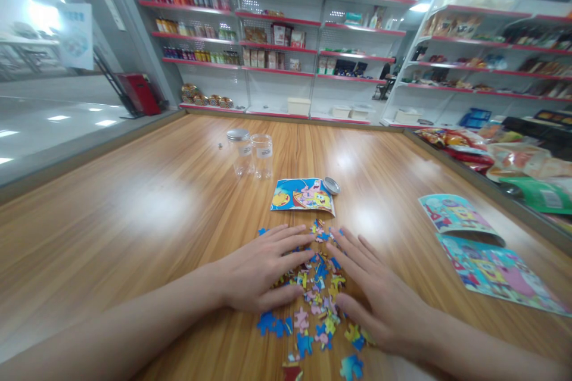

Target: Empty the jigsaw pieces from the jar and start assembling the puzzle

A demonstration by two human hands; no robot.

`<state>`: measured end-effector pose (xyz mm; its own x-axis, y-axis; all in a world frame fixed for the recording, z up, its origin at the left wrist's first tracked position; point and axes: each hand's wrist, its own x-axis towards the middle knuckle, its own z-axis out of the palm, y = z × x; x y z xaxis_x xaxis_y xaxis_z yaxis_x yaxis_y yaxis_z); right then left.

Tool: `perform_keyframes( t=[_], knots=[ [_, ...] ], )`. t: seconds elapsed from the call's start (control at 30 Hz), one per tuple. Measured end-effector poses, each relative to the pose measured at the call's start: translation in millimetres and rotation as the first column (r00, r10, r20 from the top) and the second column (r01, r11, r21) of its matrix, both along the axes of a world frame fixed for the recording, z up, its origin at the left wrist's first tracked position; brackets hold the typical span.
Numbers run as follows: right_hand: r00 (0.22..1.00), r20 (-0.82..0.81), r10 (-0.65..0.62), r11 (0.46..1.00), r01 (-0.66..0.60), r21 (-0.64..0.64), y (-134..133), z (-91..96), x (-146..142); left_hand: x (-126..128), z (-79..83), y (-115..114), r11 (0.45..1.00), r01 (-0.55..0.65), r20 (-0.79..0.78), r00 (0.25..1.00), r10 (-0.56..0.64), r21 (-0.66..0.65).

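Loose jigsaw puzzle pieces [316, 294] in blue, yellow and pink lie heaped on the wooden table between my hands. My left hand [270, 268] rests flat over the left side of the heap, its fingers stretched out and palm down. On the opposite side, my right hand [373, 286] lies with fingers extended, covering some pieces. Neither hand grips anything; pieces under the palms are hidden. Just beyond the fingertips is a cartoon picture card [301, 195], slightly curled, with a silver jar lid [331, 185] at its upper right corner.
Behind the card stand a clear jar with a silver lid [241, 155] and a lidless clear jar [261, 158]. Two curled cartoon sheets [500, 274] lie at the right. Packaged goods [465, 149] line the table's right edge. Stocked shelves [277, 47] rise behind.
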<state>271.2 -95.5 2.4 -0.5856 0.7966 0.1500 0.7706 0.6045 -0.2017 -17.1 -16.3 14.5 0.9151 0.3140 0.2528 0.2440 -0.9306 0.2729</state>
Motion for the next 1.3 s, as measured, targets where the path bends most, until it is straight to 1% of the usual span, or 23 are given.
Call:
perform_keyframes(
  t=[0.07,0.13,0.2,0.3,0.47,0.57,0.63,0.7,0.77,0.83,0.93,1.03,1.23,1.3],
  knots=[
    [0.996,0.021,-0.084,0.996,0.083,0.012,1,-4.0,1,0,-0.1,0,1.0,-0.026,-0.035,0.999,0.026,-0.004],
    [0.993,0.054,-0.105,0.994,0.105,0.002,2,-5.7,1,0,-0.3,0,0.998,-0.061,-0.071,0.996,0.06,-0.015],
    [0.993,0.088,-0.075,0.997,0.077,-0.029,3,-4.4,1,0,-0.3,0,0.996,-0.086,-0.1,0.991,0.084,-0.02],
    [0.995,0.1,-0.008,0.997,0.016,-0.076,4,0.3,0,-1,0.7,-1,0.996,-0.085,-0.127,0.988,0.083,-0.006],
    [0.996,0.092,0.023,0.993,-0.012,-0.12,3,5.6,0,-1,2.6,-2,0.999,-0.026,-0.125,0.992,0.029,0.026],
    [0.994,0.085,0.074,0.985,-0.059,-0.164,2,8.8,-1,-1,3.2,-2,1.0,0.009,-0.155,0.988,-0.006,0.02],
    [0.993,0.065,0.099,0.98,-0.086,-0.179,2,10.5,-2,-1,3.9,-1,0.999,0.03,-0.146,0.989,-0.026,0.028],
    [0.994,0.04,0.099,0.98,-0.09,-0.177,2,10.0,-2,-1,5.0,-1,0.996,0.065,-0.128,0.99,-0.058,0.053],
    [0.998,-0.003,0.068,0.986,-0.068,-0.154,3,7.1,-2,-1,6.5,-2,0.99,0.116,-0.13,0.986,-0.105,0.077],
    [0.996,-0.09,-0.006,0.994,-0.004,-0.108,3,2.8,-1,-2,7.9,-2,0.986,0.147,-0.141,0.981,-0.134,0.083],
    [0.962,-0.25,-0.109,0.993,0.095,-0.066,4,-2.2,0,-1,9.1,-3,0.986,0.15,-0.108,0.984,-0.142,0.068],
    [0.949,-0.301,-0.096,0.995,0.08,-0.064,3,-3.2,0,-1,9.0,-3,0.987,0.155,-0.075,0.986,-0.151,0.052],
    [0.962,-0.269,-0.055,0.998,0.046,-0.042,1,-2.9,-1,0,7.0,-3,0.988,0.151,-0.046,0.988,-0.149,0.034],
    [0.965,-0.26,-0.039,0.999,0.032,-0.033,2,-3.6,-1,0,7.8,-4,0.988,0.156,-0.059,0.986,-0.155,0.015]
  ],
)
